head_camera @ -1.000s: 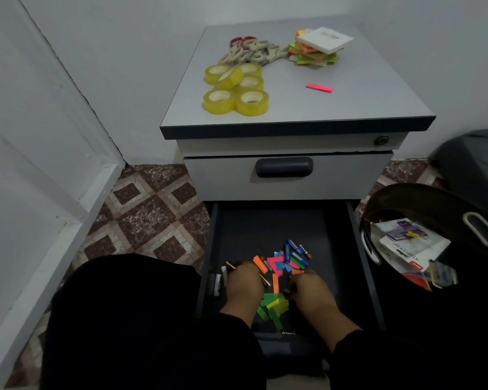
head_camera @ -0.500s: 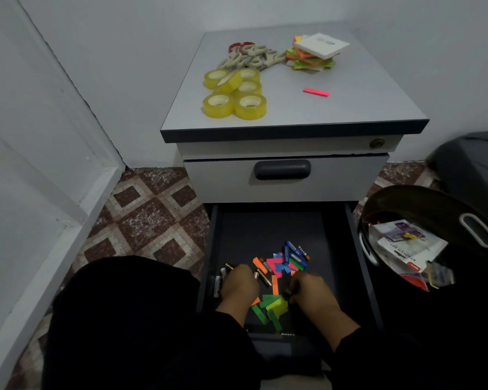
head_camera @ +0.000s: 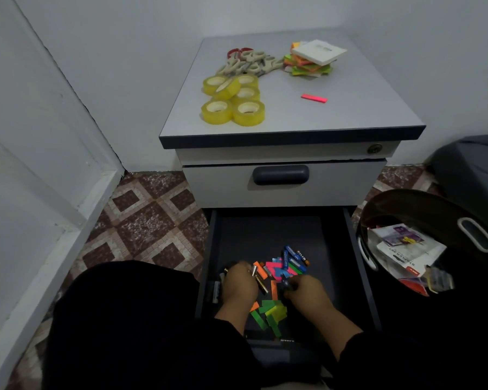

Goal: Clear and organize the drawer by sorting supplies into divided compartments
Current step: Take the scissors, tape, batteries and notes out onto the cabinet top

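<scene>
The bottom drawer [head_camera: 268, 235] is pulled open and dark inside. Near its front lies a loose pile of coloured sticky flags [head_camera: 273, 270], with green and yellow ones [head_camera: 271, 312] closer to me. Blue batteries [head_camera: 295, 257] lie at the pile's right, and a gold one [head_camera: 261, 285] lies between my hands. My left hand [head_camera: 238, 284] is at the pile's left, its fingers curled round batteries whose ends poke out. My right hand [head_camera: 307, 292] is at the pile's front right and pinches a small dark battery at its fingertips.
On the cabinet top [head_camera: 364, 108] are yellow tape rolls [head_camera: 233, 104], scissors [head_camera: 248, 63], a sticky-note stack [head_camera: 313, 60] and a pink flag [head_camera: 313, 97]. A dark basket [head_camera: 475, 237] with packets stands right of the drawer. The drawer above is closed, with tiled floor on the left.
Both hands have shifted slightly within the pile, the left one toward the drawer's left side. The view has tilted down a little.
</scene>
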A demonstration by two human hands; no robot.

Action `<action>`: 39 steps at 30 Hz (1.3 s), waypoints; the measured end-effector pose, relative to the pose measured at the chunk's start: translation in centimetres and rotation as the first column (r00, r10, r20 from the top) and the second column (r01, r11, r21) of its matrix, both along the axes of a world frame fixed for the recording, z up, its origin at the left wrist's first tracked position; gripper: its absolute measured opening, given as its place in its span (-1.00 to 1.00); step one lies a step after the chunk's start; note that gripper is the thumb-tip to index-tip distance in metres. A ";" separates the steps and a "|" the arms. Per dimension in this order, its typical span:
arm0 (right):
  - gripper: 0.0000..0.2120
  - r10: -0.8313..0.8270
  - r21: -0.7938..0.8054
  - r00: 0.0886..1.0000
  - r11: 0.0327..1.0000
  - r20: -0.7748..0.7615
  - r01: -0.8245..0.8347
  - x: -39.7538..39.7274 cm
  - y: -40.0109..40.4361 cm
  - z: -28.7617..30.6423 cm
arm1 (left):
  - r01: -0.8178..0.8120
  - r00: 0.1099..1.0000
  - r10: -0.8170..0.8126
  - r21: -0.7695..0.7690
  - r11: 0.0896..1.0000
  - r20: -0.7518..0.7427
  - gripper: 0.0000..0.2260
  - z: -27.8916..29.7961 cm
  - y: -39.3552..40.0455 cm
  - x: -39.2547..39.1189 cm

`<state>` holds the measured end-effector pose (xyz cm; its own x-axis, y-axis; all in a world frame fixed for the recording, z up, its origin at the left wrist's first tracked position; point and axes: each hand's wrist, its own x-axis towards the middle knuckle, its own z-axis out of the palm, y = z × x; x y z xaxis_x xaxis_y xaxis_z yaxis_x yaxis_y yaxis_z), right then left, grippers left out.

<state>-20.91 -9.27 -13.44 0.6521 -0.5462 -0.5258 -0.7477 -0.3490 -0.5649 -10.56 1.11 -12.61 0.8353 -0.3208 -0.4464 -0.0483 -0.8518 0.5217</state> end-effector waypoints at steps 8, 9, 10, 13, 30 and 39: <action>-0.81 -0.508 0.558 0.766 0.794 0.393 0.240 1.7 0.2 5.6 | -0.130 0.991 0.128 -0.496 0.859 -0.039 -0.81 5.6 -0.5 0.0; -0.83 -0.502 0.530 0.744 0.815 0.440 0.236 2.0 0.0 6.6 | -0.107 0.992 0.126 -0.542 0.833 -0.003 -0.80 6.8 -0.7 0.1; -0.84 -0.482 0.487 0.725 0.842 0.491 0.231 2.4 -0.1 7.9 | -0.080 0.991 0.125 -0.595 0.799 0.035 -0.78 8.2 -0.8 0.1; -0.74 -0.364 0.275 0.663 0.931 0.654 0.240 3.1 -0.6 12.8 | 0.007 0.983 0.129 -0.723 0.691 0.133 -0.74 13.2 -1.3 0.2; -0.83 0.102 -0.518 0.817 0.815 0.568 0.258 10.9 -8.8 26.8 | 0.366 0.443 -0.255 0.087 0.927 0.859 -0.78 26.8 -11.1 5.2; -0.79 0.044 -0.351 0.762 0.904 0.646 0.246 10.8 -8.7 26.6 | 0.418 0.341 -0.294 0.136 0.898 0.893 -0.81 25.4 -11.1 6.8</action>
<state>-10.14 -17.94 13.17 0.6778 -0.6890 0.2568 -0.3170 -0.5890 -0.7434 -3.72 -10.00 12.76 0.5261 -0.6800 0.5107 -0.8121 -0.5799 0.0645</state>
